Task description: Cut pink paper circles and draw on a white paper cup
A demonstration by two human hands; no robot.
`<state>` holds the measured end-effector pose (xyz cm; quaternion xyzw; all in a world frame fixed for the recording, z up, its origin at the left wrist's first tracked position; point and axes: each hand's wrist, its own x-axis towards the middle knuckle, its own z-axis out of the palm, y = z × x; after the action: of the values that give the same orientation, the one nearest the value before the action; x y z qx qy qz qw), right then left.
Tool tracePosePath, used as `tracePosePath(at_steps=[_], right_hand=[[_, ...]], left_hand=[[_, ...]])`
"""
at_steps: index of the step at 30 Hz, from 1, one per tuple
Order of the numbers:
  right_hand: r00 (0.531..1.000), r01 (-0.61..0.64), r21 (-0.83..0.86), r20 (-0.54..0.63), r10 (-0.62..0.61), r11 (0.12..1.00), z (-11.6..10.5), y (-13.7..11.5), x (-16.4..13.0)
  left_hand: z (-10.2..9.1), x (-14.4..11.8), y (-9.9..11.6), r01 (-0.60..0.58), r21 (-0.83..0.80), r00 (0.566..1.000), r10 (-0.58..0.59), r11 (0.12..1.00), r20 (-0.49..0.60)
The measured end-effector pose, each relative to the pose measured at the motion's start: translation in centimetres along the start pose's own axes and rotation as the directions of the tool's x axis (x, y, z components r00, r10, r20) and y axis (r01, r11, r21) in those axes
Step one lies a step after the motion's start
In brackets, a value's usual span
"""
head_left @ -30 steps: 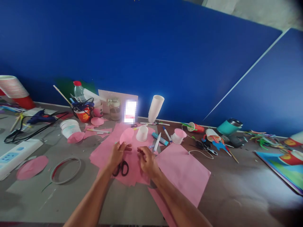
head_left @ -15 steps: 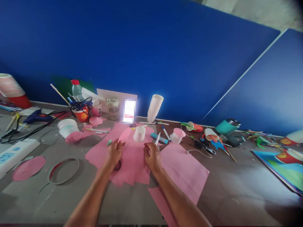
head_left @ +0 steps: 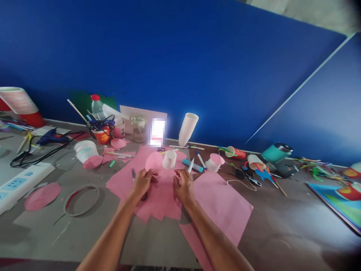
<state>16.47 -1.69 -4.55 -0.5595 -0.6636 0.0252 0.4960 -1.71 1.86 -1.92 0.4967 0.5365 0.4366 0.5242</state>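
My left hand pinches the lower edge of a pink paper circle and holds it upright above the pink sheets. Black-handled scissors lie under that hand, mostly hidden. My right hand hovers just right of it with bent fingers and nothing visible in them. Its fingertips are close to a white pen. A white paper cup stands upside down just behind both hands. A small green cap lies to the left.
A larger pink sheet lies at right. A ring, a pink disc and a power strip sit at left. Stacked white cups, a jar, bowls and a teal mug line the blue wall.
My left hand has lifted the pink circle back upright after tilting it edge-on. The green cap now lies further left, away from that hand. My right hand has shifted slightly toward the pen.
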Motion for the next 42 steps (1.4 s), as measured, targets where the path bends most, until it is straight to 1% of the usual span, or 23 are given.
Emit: tracePosePath(at_steps=[2,4,6,10,13,14,16,17,19,22,24,26,27,29,31,33,37,40,42], right_hand=[[1.0,0.003,-0.008,0.008,-0.002,1.0,0.0,-0.2,0.0],[1.0,0.002,-0.024,0.011,-0.002,1.0,-0.1,-0.3,0.0],[1.0,0.001,-0.037,0.014,0.0,0.999,-0.2,-0.4,0.1],[1.0,0.007,-0.032,0.022,-0.006,0.999,-0.3,-0.4,0.1],[1.0,0.013,-0.03,0.026,-0.012,0.999,-0.4,-0.5,0.1],[0.999,0.021,-0.025,0.046,-0.019,0.999,-0.5,-0.6,0.2],[0.989,0.057,-0.003,0.135,-0.056,0.998,-0.8,-1.2,0.1],[0.976,0.087,0.016,0.199,-0.088,0.996,-0.9,-1.5,0.1],[0.928,0.152,0.053,0.337,-0.161,0.987,-1.1,-2.4,-0.1],[0.817,0.22,0.051,0.535,-0.212,0.974,-1.3,-3.7,-0.4],[0.74,0.245,0.0,0.646,-0.187,0.969,-1.3,-4.2,-0.5],[0.684,0.26,-0.052,0.715,-0.145,0.964,-1.4,-4.4,-0.3],[0.667,0.262,-0.069,0.734,-0.129,0.963,-1.5,-4.3,-0.2],[0.649,0.262,-0.081,0.752,-0.113,0.962,-1.7,-4.2,0.0],[0.64,0.263,-0.074,0.759,-0.116,0.962,-1.8,-4.0,0.2],[0.642,0.263,-0.06,0.756,-0.128,0.963,-1.9,-3.9,0.2],[0.664,0.263,-0.047,0.733,-0.145,0.964,-1.8,-3.8,0.1],[0.673,0.264,-0.042,0.723,-0.153,0.964,-1.7,-3.8,0.1],[0.678,0.265,-0.035,0.717,-0.16,0.964,-1.7,-3.7,0.1]], left_hand=[[0.0,-0.2,0.1,-0.058,0.146,0.998,0.053,0.988,0.038],[-0.1,-0.4,0.2,-0.121,0.292,0.992,0.101,0.949,0.08],[-0.2,-0.5,0.3,-0.158,0.382,0.986,0.128,0.91,0.102],[-0.6,-0.1,0.0,-0.159,0.438,0.987,0.134,0.885,0.087],[-1.0,0.3,-0.5,-0.196,0.515,0.98,0.178,0.835,0.085],[-1.2,0.4,-0.5,-0.209,0.534,0.977,0.194,0.819,0.085],[-1.4,0.5,-0.5,-0.222,0.575,0.973,0.215,0.787,0.082],[-1.5,0.5,-0.4,-0.229,0.597,0.971,0.225,0.769,0.083],[-1.5,0.4,-0.1,-0.237,0.652,0.968,0.233,0.72,0.095],[-1.4,0.2,0.1,-0.241,0.718,0.967,0.225,0.653,0.119],[-1.3,0.1,0.1,-0.258,0.761,0.963,0.218,0.596,0.156],[-1.4,-0.2,0.2,-0.283,0.8,0.957,0.206,0.529,0.203],[-1.4,-0.3,0.3,-0.29,0.819,0.956,0.194,0.494,0.221],[-1.5,-0.6,0.6,-0.282,0.853,0.959,0.161,0.44,0.234],[-1.6,-0.8,1.2,-0.248,0.882,0.968,0.132,0.4,0.213],[-1.8,-0.8,1.6,-0.191,0.91,0.981,0.114,0.369,0.159],[-2.7,-0.6,1.8,-0.025,0.946,0.996,0.087,0.322,-0.004],[-3.8,-0.3,1.4,0.078,0.943,0.988,0.101,0.325,-0.116],[-4.3,-0.2,1.2,0.096,0.931,0.979,0.136,0.352,-0.152]])
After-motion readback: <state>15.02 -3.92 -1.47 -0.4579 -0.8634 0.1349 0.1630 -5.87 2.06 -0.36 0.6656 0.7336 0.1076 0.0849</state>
